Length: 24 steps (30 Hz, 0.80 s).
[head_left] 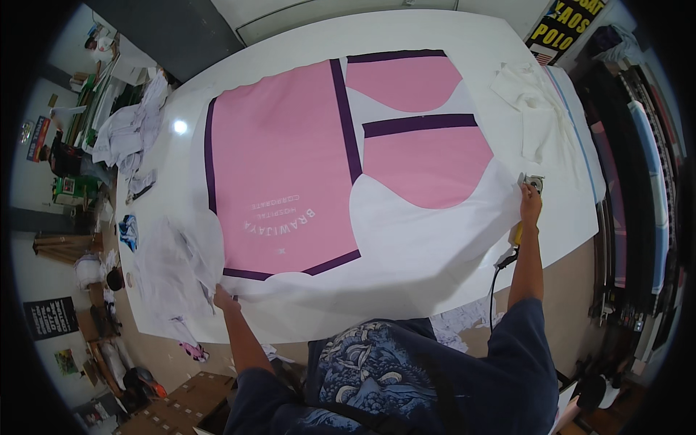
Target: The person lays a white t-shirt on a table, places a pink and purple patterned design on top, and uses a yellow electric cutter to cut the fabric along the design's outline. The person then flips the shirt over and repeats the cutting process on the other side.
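- We find white fabric spread on the table; left hand pinches its near-left edge.
- Right hand grasps cutter; nearest pink panel lies leftward and beyond, long axis crosswise.

Three pink panels, two hands, one corded cutter, one table

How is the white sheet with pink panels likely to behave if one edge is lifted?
The white sheet will probably flop, since its far edge looks wavy rather than stiff. It seems light for its size: it lies thin and nearly flush. It may slide easily, as the white table under it looks smooth and glossy.
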Motion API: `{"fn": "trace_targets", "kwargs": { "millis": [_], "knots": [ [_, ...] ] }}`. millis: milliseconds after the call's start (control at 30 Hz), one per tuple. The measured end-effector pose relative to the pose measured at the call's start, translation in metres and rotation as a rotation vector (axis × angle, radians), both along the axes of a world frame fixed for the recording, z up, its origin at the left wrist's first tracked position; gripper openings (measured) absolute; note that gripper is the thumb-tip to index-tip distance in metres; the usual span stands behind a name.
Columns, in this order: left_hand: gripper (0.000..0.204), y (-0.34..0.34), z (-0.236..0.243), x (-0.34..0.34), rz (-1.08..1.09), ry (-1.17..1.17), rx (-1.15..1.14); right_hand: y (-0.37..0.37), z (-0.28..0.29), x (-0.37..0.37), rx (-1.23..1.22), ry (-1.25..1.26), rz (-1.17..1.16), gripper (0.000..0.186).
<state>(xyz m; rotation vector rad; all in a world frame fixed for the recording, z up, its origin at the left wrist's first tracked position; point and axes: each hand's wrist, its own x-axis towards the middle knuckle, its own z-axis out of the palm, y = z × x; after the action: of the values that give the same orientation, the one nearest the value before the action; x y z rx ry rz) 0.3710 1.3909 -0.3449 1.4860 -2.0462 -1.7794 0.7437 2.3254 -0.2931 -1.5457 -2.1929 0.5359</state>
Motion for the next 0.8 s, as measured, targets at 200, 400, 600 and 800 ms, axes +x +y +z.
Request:
{"fn": "trace_targets", "kwargs": {
  "millis": [200,400,600,800],
  "knots": [
    [0.054,0.041,-0.012,0.05,-0.038,-0.157,-1.036,-0.023,0.023,0.024,0.112,-0.304,-0.203,0.068],
    [0.036,0.214,-0.005,-0.011,-0.804,0.747,-1.022,-0.002,-0.01,0.053,-0.215,0.014,-0.268,0.093],
    [0.04,0.407,0.025,-0.079,-1.317,0.839,-1.014,0.016,-0.012,0.071,-0.503,0.017,-0.208,0.075],
    [0.059,0.476,0.043,-0.095,-1.426,0.351,-1.05,-0.013,-0.003,0.083,-0.485,0.266,-0.276,0.069]
  ]
}}
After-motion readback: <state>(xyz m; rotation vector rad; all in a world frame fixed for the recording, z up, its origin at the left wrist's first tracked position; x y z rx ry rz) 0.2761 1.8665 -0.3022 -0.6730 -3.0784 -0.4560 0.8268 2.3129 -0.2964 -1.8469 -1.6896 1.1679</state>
